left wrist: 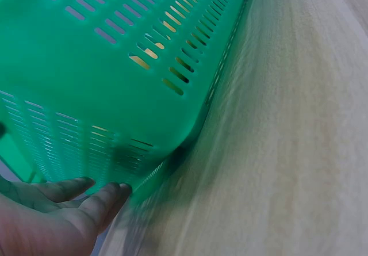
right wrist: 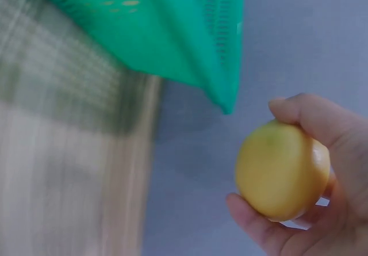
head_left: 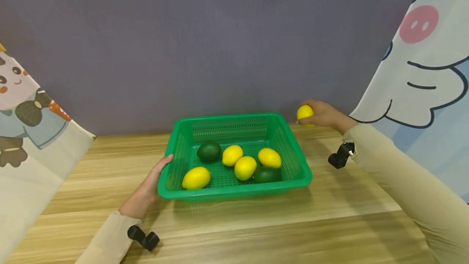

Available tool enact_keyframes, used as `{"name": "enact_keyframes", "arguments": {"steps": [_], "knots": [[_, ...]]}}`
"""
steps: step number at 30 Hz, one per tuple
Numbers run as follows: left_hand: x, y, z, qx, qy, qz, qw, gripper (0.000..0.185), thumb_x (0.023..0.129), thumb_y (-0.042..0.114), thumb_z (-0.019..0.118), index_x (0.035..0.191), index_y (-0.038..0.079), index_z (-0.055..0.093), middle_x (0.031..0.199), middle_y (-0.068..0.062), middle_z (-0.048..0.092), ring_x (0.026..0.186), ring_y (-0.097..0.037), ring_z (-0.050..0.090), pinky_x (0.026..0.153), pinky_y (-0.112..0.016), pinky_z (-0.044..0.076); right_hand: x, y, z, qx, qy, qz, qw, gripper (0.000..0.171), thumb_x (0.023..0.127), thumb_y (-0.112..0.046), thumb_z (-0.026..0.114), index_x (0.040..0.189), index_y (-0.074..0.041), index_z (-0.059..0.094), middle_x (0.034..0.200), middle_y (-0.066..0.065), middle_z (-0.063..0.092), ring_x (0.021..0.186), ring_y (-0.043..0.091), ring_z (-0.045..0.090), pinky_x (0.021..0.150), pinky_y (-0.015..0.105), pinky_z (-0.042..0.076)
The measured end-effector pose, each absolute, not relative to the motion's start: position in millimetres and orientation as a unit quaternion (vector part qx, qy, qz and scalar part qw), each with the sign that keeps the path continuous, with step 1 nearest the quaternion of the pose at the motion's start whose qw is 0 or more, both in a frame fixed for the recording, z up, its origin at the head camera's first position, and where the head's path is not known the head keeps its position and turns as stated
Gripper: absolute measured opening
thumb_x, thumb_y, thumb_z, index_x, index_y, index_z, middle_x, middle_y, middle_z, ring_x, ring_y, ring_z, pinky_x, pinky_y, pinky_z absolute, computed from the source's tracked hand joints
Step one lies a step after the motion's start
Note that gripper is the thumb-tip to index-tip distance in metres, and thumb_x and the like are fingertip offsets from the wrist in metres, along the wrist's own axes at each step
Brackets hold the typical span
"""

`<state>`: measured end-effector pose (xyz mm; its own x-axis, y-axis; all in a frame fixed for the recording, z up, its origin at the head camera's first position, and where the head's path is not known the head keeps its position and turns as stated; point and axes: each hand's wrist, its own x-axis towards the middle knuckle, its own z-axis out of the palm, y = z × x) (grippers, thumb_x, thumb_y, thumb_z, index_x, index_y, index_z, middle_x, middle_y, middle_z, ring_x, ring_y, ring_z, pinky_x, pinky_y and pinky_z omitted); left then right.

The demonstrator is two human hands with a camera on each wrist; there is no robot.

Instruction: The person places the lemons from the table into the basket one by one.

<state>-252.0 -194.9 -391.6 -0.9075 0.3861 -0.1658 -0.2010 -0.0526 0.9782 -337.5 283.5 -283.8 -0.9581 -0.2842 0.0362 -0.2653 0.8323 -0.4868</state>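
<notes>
A green slotted plastic basket [head_left: 297, 159] stands in the middle of the wooden table [head_left: 256, 231]. Inside it lie several yellow lemons [head_left: 245, 167] and two dark green limes [head_left: 209, 150]. My left hand [head_left: 148, 188] rests with straight fingers [left wrist: 95, 201] against the basket's left wall [left wrist: 115, 72]. To the right of the basket's far corner, my right hand [head_left: 322, 114] grips a yellow lemon [head_left: 304, 112] just above the table. In the right wrist view that lemon [right wrist: 282, 169] sits between thumb and fingers, beside the basket's corner [right wrist: 224, 95].
A grey wall [head_left: 220, 40] closes off the back of the table. Cartoon-printed cloths hang at the left [head_left: 33, 133] and at the right [head_left: 425, 64]. Bare wood lies in front of the basket and on both sides.
</notes>
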Motion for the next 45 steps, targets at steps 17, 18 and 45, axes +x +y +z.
{"name": "enact_keyframes", "arguments": {"steps": [17, 18, 45], "knots": [[-252.9, -196.6, -391.5, 0.069, 0.661, 0.720, 0.202, 0.065, 0.098, 0.047, 0.023, 0.140, 0.000, 0.013, 0.107, 0.000, 0.053, 0.095, -0.010, 0.055, 0.085, -0.027, 0.046, -344.2, 235.6, -266.3, -0.161, 0.938, -0.305, 0.038, 0.061, 0.081, -0.026, 0.072, 0.129, 0.001, 0.046, 0.114, 0.019, 0.054, 0.095, 0.029, 0.052, 0.075, 0.036, 0.047], [-252.9, -196.9, -391.6, 0.069, 0.660, 0.721, 0.202, 0.065, 0.098, 0.047, 0.023, 0.140, 0.000, 0.013, 0.106, 0.000, 0.053, 0.095, -0.010, 0.055, 0.085, -0.027, 0.047, -345.2, 232.2, -266.6, -0.163, 0.936, -0.309, 0.040, 0.061, 0.081, -0.026, 0.072, 0.129, 0.001, 0.046, 0.114, 0.018, 0.054, 0.095, 0.028, 0.052, 0.075, 0.035, 0.048], [-253.7, -197.2, -395.4, 0.084, 0.663, 0.716, 0.203, 0.064, 0.099, 0.047, 0.021, 0.141, 0.001, 0.010, 0.108, -0.001, 0.051, 0.095, -0.010, 0.054, 0.084, -0.027, 0.047, -352.4, 159.2, -305.4, -0.220, 0.923, -0.310, 0.064, 0.065, 0.079, -0.026, 0.073, 0.131, 0.000, 0.044, 0.111, 0.016, 0.055, 0.087, 0.026, 0.055, 0.071, 0.033, 0.048]]}}
